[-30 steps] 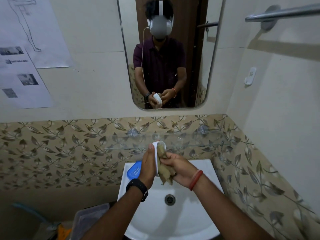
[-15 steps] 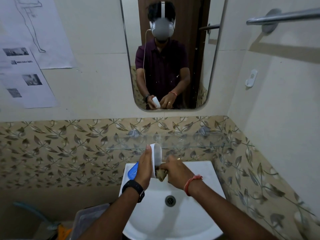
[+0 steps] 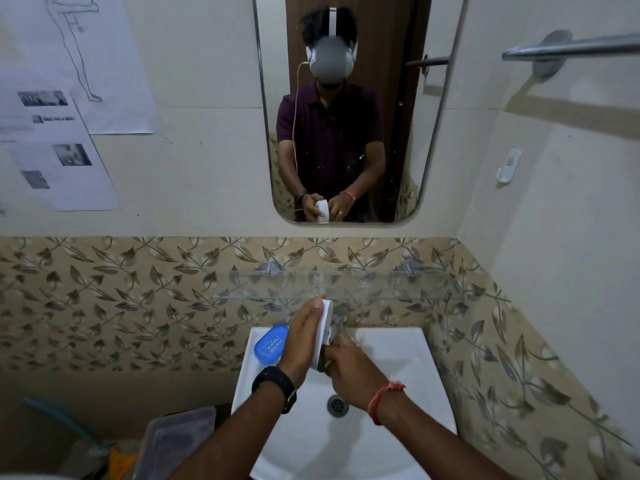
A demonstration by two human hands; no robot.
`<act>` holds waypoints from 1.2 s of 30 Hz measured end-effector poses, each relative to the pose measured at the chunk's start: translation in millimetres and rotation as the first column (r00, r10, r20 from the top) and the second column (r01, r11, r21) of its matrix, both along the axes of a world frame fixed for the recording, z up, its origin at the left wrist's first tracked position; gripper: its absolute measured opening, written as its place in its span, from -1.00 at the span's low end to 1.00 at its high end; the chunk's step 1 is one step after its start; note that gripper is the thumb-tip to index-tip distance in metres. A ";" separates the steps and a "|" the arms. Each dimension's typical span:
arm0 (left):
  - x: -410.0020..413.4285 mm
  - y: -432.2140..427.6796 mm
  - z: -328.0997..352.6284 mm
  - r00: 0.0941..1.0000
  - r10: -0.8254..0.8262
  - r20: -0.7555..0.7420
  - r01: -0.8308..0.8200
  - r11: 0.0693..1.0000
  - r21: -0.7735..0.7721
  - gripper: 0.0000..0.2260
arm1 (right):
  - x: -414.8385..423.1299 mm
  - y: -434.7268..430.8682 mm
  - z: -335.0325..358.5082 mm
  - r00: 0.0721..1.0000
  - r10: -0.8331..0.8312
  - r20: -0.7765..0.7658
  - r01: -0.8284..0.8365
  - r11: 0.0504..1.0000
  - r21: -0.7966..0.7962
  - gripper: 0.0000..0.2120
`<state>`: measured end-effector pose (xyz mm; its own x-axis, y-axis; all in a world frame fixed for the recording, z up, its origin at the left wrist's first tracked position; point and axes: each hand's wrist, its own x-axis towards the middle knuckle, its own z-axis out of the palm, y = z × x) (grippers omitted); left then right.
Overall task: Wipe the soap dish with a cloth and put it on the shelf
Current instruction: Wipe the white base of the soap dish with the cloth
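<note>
Head view, over the white basin (image 3: 398,344): the left hand (image 3: 304,336) grips the white soap dish (image 3: 326,323) on edge, fingers wrapped round its back, thumb up along the rim. The right hand (image 3: 349,367) is closed on the brownish cloth (image 3: 325,362), now pressed at the dish's lower end; a second ago the cloth hung higher and looser against the dish's face, so the stroke has run downward. That suggests wiping is well under way, not finished. The dish sits above the basin's rear edge, just below the glass shelf (image 3: 381,289), which bears nothing. A blue soap case (image 3: 270,344) lies on the basin's left corner. The mirror (image 3: 346,133) above the basin repeats the pose.
</note>
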<state>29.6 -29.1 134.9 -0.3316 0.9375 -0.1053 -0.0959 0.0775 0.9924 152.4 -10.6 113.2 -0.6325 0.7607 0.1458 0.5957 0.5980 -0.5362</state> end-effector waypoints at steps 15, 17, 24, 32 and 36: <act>20.2 4.1 8.5 0.992 -0.018 0.128 0.014 0.999 0.030 -0.66 | -3.8 -0.8 16.8 0.916 -0.311 -0.253 0.284 0.949 -0.137 -0.83; 19.6 4.2 8.2 0.995 -0.026 0.093 0.022 0.999 0.038 -0.72 | -2.7 -7.7 8.8 0.923 -0.294 -0.248 0.255 0.950 -0.179 -0.80; 9.8 0.2 0.0 0.978 -0.050 0.202 0.043 0.998 0.039 -0.70 | 17.6 20.7 26.2 0.725 -0.491 -0.483 -0.056 0.657 -0.752 -0.89; -1.4 -3.9 -7.1 0.946 -0.093 0.310 0.102 0.995 -0.015 -0.52 | 8.1 14.7 49.4 0.642 -0.391 -0.659 0.324 0.918 -0.230 -0.92; -2.4 5.1 -5.7 0.895 -0.029 0.444 0.028 1.000 0.007 -0.31 | -2.4 -21.1 37.3 0.789 -0.210 -0.578 0.173 0.978 -0.119 -0.56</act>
<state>27.1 -24.1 129.2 -0.2235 0.9459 -0.2351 -0.5245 0.0866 0.8470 150.0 -31.8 150.6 -0.2812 0.8755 0.3930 0.2570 0.4632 -0.8481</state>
